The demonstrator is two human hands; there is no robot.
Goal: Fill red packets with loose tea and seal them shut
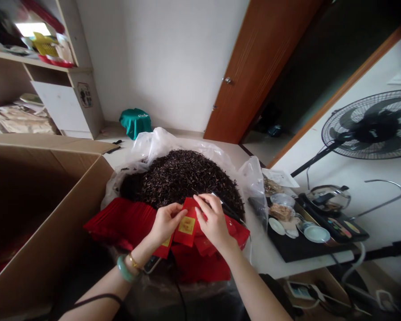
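Between my two hands is a small red packet (186, 226) with a gold label. My left hand (167, 220) pinches its upper left edge between thumb and fingers. At the packet's upper right, the fingers of my right hand (211, 218) close on its edge. Just beyond lies a heap of dark, twisted dry leaves (187, 174), like loose tea, in a clear plastic bag (157, 139). A row of stacked red packets (120, 223) rests left of my left hand, and more red packets (200, 265) lie below my hands.
An open cardboard box (53, 232) stands on the left. To the right, a dark tray (277, 243) bears small white dishes, near a glass kettle (327, 198) and a standing fan (370, 127). A wooden door (250, 67) and a green-covered bin (136, 122) are behind.
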